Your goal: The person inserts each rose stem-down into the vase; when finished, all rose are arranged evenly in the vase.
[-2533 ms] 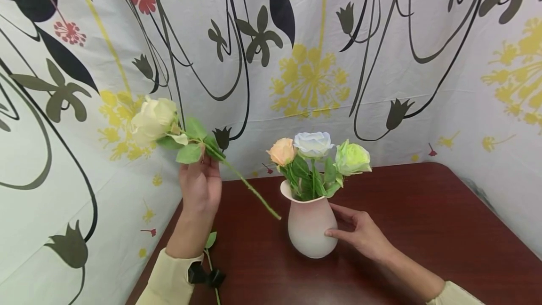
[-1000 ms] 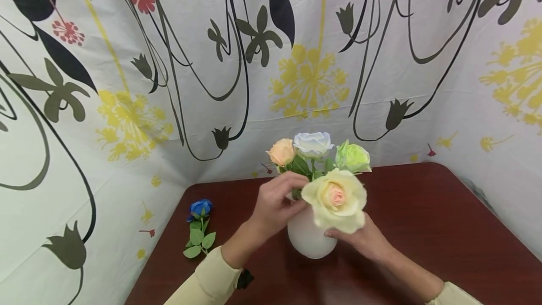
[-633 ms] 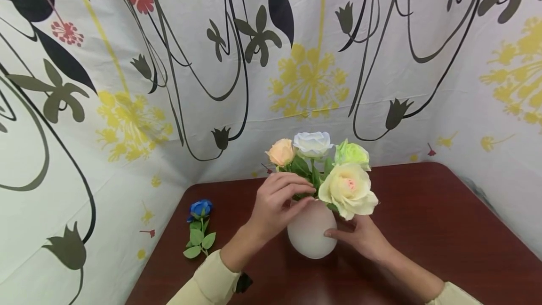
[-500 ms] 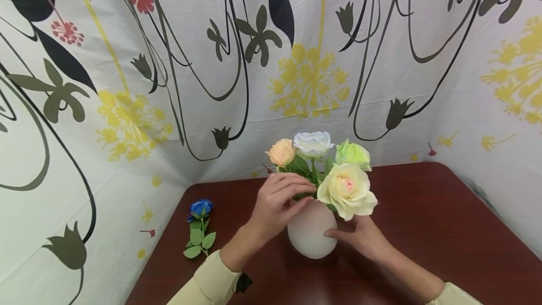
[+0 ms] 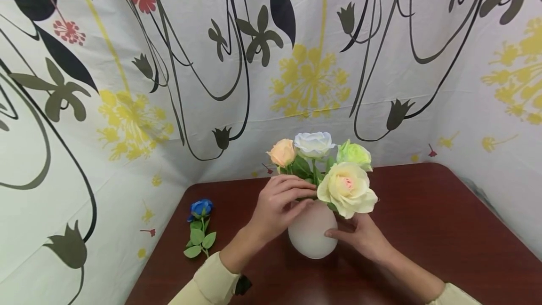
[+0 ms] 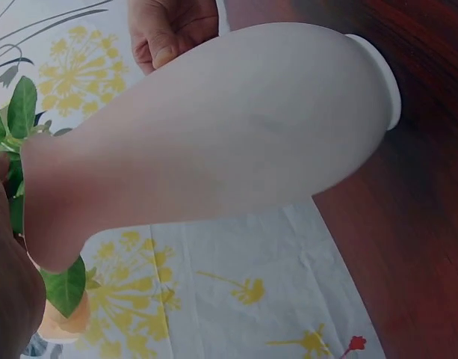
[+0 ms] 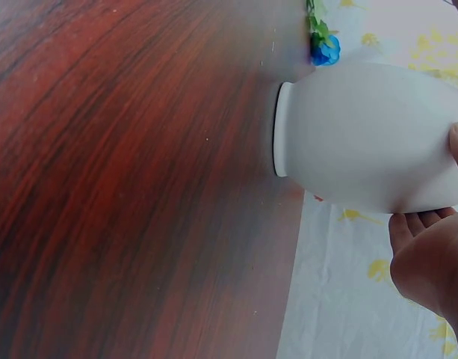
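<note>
A pale vase (image 5: 312,234), pinkish toward its flared mouth in the left wrist view, stands upright on the dark red-brown table. My right hand (image 5: 363,240) grips its right side, thumb in front and fingers behind. At the mouth, my left hand (image 5: 275,207) pinches beside the stem of a large cream rose (image 5: 348,189) with a pink centre; its fingertips are partly hidden. That rose leans out over the right rim. Behind it in the vase stand a peach rose (image 5: 282,153), a white-blue rose (image 5: 314,144) and a light green rose (image 5: 354,154).
A blue rose (image 5: 200,208) with green leaves lies on the table (image 5: 423,229) at the left. Flower-printed cloth (image 5: 190,51) surrounds the table's back and sides. A small black object (image 5: 243,285) shows under the left sleeve.
The left hand has brought the cream rose from the left into the vase mouth and tipped it rightward. Over the last half second little has moved. The right hand has stayed on the vase.
</note>
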Demonstrator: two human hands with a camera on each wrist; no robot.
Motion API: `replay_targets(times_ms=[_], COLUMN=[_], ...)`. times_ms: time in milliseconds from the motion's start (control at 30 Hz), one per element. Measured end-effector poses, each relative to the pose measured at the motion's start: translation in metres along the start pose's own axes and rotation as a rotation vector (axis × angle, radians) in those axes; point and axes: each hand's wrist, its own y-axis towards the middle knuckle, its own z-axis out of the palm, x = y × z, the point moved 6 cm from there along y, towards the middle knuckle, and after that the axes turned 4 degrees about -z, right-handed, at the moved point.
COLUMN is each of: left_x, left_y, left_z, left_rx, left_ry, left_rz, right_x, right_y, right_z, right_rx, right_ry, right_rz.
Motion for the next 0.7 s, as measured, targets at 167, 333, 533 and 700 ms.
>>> replay_targets(times_ms=[167, 333, 533, 700], left_x=[0.008, 0.024, 0.054, 0.079], left_y=[-0.006, -0.016, -0.034, -0.053], left_z=[-0.011, -0.023, -0.038, -0.056], left_rx=[-0.073, -0.141, -0.232, -0.329], left_ry=[-0.1, -0.172, -0.337, -0.43], left_rz=[-0.041, -0.174, -0.412, -0.598], right_x=[-0.002, -0.002, -0.001, -0.001], right_y=[0.0, 0.001, 0.001, 0.001], right_z=[0.001, 0.001, 0.001, 0.002], right_rx=[-0.008, -0.011, -0.009, -0.006], right_ry=[0.025, 0.035, 0.027, 0.035], right_rz=[0.021, 0.016, 0.013, 0.016])
